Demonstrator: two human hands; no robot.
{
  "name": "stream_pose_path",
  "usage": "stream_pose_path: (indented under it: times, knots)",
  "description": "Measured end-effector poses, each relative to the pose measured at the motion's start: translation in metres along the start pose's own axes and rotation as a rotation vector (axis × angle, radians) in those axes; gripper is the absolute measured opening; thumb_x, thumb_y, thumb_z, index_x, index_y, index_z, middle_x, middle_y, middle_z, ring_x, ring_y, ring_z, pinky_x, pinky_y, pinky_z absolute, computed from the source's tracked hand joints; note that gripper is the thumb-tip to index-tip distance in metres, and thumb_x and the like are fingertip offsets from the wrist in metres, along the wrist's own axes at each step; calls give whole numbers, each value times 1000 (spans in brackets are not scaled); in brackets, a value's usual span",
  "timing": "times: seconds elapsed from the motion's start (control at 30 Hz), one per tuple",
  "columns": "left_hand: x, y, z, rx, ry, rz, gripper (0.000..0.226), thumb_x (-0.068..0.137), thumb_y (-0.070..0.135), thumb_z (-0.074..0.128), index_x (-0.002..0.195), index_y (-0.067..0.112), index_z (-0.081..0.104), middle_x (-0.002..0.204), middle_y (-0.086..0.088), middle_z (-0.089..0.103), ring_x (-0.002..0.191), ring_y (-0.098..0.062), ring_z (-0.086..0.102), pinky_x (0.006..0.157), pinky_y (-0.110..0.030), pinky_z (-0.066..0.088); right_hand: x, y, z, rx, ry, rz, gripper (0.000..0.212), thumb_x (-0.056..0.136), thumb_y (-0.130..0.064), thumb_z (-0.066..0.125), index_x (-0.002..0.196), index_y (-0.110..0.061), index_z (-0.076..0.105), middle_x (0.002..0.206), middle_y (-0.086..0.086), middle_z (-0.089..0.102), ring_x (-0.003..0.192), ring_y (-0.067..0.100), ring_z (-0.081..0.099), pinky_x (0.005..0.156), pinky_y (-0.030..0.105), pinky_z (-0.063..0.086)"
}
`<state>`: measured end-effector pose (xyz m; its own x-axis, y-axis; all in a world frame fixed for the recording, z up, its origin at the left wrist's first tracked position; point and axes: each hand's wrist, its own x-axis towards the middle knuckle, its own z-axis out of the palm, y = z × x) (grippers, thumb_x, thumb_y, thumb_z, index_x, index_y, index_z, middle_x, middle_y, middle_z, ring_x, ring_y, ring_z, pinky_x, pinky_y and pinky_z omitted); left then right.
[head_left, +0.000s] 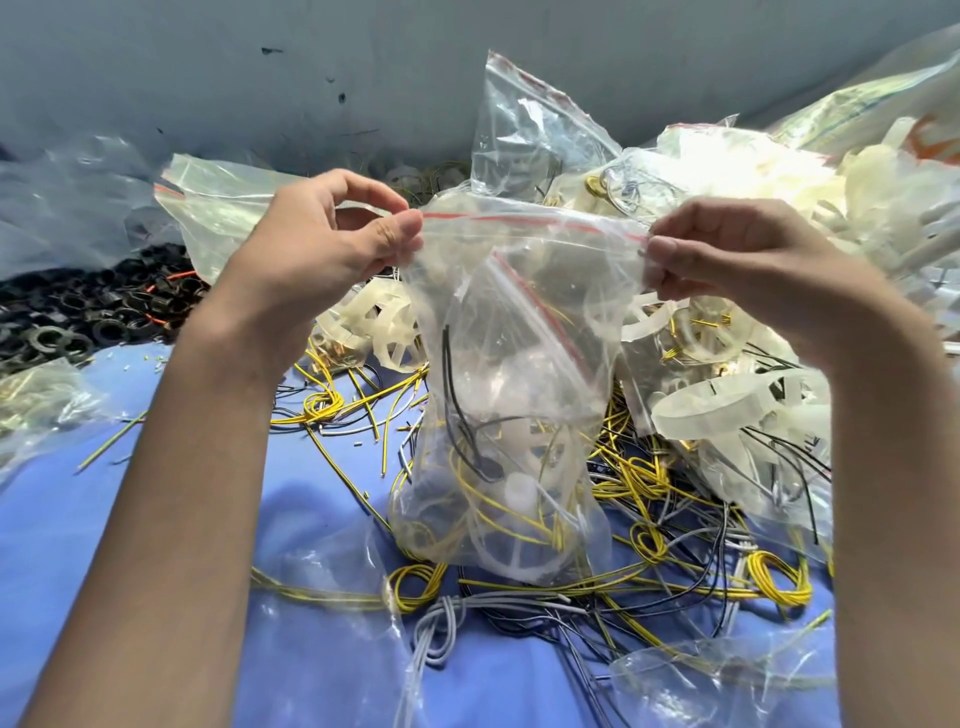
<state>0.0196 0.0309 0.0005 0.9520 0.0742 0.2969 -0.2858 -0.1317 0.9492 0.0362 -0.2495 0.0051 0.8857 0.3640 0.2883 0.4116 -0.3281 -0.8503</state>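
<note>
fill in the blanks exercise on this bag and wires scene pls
The left hand and right hand pinch the top of a clear zip bag with a ____ seal stripe.
Around it, loose wires lie on a ____ cloth.
The rings heaped at far left are ____.
Missing: red; blue; black.

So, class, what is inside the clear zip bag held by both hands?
Inside the zip bag: a white spoked wheel, yellow wires and black wires. Crumpled plastic hides anything beneath them.
</note>
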Motion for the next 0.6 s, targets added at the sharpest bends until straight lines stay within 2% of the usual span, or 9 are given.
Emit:
stream_pose_path:
  times: [0.07,0.13,0.23,0.3,0.37,0.43,0.5,0.53,0.6]
  knots:
    - [0,1,1,13,-5,11,11,86,13,63,87,19,55,79,0,64,65,1,65,58,-9,46,0,0,-1,18,2,1,20,72,-28,64,90,-19,65,70,-6,70,67,6,62,69,17,53]
    - [0,2,1,71,-60,-1,19,82,28,66,95,22,54,87,0,68,74,-1,66,66,-14,48,-1,-1,-1,22,-14,-8,27,72,-26,65,98,-19,65,71,-5,69,68,8,62,69,18,52]
    - [-1,2,3,256,-306,-24,61,73,54,70,125,32,47,117,0,65,99,-2,64,83,-18,48,-1,-9,3,14,-40,-38,35,74,-23,64,109,-23,63,74,-1,66,71,12,59,70,20,50]
    - [-5,3,14,322,-496,-17,90,62,67,68,140,37,36,135,7,54,115,2,56,99,-19,43,0,-18,10,25,-47,-88,28,74,-21,65,101,-21,66,74,-1,67,69,12,58,68,19,49]
    - [-10,3,32,409,-622,11,106,47,78,70,139,41,33,138,19,48,123,3,49,109,-23,34,2,-27,22,46,-65,-147,15,73,-18,69,88,-17,67,67,-7,67,63,6,58,63,16,48]
    - [-14,1,50,530,-656,99,90,53,73,70,132,45,37,129,31,50,119,12,46,105,-13,32,4,-35,33,18,-86,-186,10,74,-14,74,80,-15,66,67,-5,68,63,6,60,63,19,49]
    - [-14,0,56,625,-626,190,61,66,65,67,120,49,43,110,38,53,103,13,50,85,1,32,5,-40,40,-44,-86,-210,4,76,-13,68,78,-16,68,69,3,69,64,11,60,62,27,50]
    - [-14,-1,54,648,-607,183,54,70,63,61,119,46,46,110,33,56,102,3,53,84,-2,34,4,-41,41,-69,-72,-229,6,78,-11,68,78,-16,68,68,2,68,62,11,60,61,28,50]
    - [-9,-5,43,593,-562,150,49,78,54,51,122,32,54,114,9,64,107,-14,57,95,-20,43,4,-43,40,-59,-34,-263,11,82,-3,69,81,-14,68,67,-2,68,60,10,59,60,23,49]
